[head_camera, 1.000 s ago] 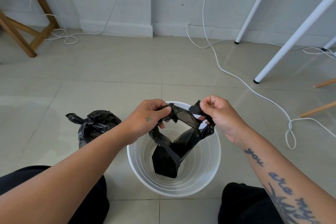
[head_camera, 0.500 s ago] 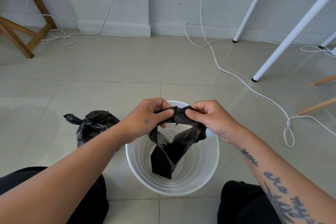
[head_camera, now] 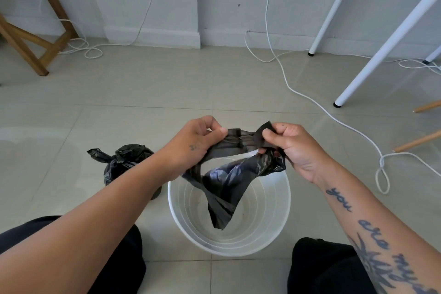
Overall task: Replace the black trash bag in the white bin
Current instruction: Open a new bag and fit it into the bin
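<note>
On a tiled floor (head_camera: pixel 143 93), the left hand (head_camera: pixel 193 148) and right hand (head_camera: pixel 288 148) pinch the fresh black bag (head_camera: pixel 229 179) by its top edge, stretched side to side; its body hangs point-down into the white bin (head_camera: pixel 281 200). A tied full bag (head_camera: pixel 126 160) sits left of the bin.

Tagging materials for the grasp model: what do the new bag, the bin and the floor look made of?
New bag: thin black plastic film, semi-glossy; it crumples, drapes and shows bluish sheen.
Bin: white, looks like rigid moulded plastic, satin; smooth wall with concentric ridges, faintly translucent.
Floor: beige tiles, probably glazed ceramic; grout lines and soft reflections.
Left hand and right hand pinch the bag's top edge.
</note>
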